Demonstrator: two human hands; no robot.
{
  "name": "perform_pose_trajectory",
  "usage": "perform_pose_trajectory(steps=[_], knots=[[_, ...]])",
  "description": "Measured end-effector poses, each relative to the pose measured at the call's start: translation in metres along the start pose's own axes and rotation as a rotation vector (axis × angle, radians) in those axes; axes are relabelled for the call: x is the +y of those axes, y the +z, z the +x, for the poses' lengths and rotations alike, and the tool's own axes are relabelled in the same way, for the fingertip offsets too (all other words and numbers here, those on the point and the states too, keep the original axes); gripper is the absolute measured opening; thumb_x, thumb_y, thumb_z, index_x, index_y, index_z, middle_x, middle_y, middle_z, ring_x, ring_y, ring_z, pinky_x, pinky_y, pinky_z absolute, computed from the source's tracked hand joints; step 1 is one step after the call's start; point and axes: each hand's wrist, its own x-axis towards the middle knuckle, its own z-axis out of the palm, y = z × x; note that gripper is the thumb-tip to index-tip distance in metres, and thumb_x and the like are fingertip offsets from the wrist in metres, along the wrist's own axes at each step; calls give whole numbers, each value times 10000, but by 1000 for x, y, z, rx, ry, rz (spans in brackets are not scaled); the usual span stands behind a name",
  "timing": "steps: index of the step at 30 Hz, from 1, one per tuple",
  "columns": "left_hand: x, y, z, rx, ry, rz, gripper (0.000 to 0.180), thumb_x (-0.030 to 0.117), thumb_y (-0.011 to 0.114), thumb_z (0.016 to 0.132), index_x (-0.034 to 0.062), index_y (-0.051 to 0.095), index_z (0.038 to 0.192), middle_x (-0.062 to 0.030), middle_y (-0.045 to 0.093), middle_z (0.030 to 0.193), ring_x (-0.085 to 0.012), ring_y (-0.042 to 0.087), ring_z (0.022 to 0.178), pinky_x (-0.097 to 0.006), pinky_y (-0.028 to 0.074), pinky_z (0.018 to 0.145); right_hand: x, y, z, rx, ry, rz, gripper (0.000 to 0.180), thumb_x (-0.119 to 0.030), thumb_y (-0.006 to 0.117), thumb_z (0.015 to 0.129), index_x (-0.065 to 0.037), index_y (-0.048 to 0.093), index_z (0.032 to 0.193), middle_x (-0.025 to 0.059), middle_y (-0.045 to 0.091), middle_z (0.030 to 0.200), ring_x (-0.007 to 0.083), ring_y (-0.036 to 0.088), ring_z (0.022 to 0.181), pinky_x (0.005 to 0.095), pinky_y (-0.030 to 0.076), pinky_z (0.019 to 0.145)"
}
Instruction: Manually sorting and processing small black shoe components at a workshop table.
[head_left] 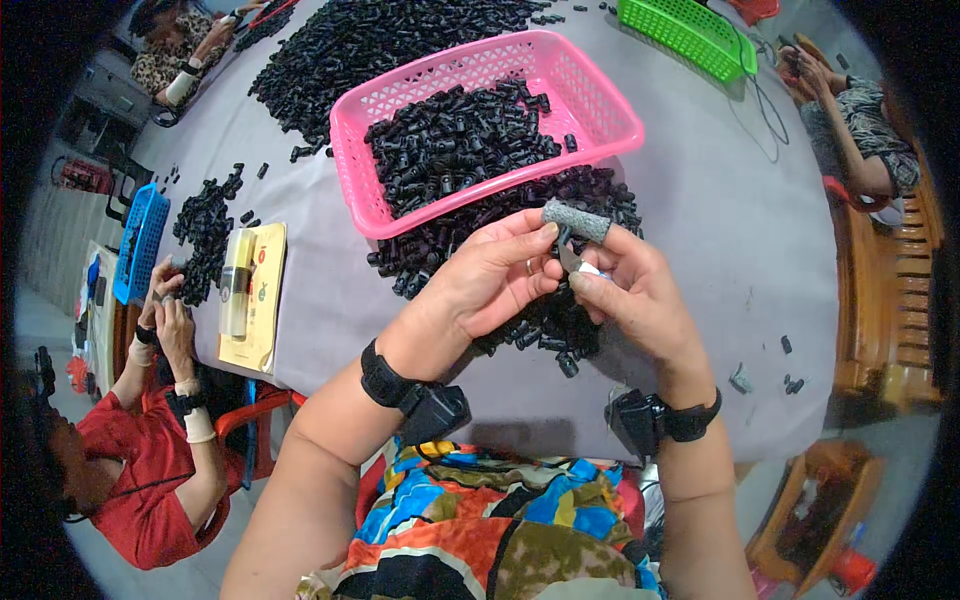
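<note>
My left hand (500, 268) is pinched at the fingertips around a small dark plastic part (563, 236), mostly hidden by the fingers. Against that part rests a short pointed knife (570, 258) with a white grip, held between the thumb and fingers of my right hand (635, 292). A grey knitted finger sleeve (577, 221) covers my right index finger, which reaches over the part toward my left fingertips. Below both hands lies a heap of small black plastic parts (550, 335). A black strapped device sits on each of my wrists.
Beyond my hands stands a pink basket (600, 135) of black parts, with a larger pile (330, 60) behind it. A green basket (690, 40) is at far right. Left are a blue basket (140, 245) and a yellow booklet (262, 300). Other people work around the table.
</note>
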Motion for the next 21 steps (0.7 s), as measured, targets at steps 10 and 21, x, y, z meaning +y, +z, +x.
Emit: perform_pose_trajectory(steps=[10, 21], knots=[[-5, -1, 2, -8, 10, 15, 310, 126, 587, 890, 40, 512, 1178, -58, 614, 966, -110, 609, 775, -221, 528, 697, -2, -3, -1, -5, 40, 43, 424, -152, 569, 888, -34, 491, 1288, -63, 523, 742, 13, 432, 600, 165, 360, 504], [3, 8, -2, 93, 42, 124, 291, 134, 557, 912, -8, 523, 1163, -57, 615, 936, -112, 615, 793, -223, 546, 713, -3, -5, 1, 235, -142, 91, 366, -116, 569, 887, -27, 535, 1240, -68, 508, 712, 14, 406, 563, 167, 316, 488]])
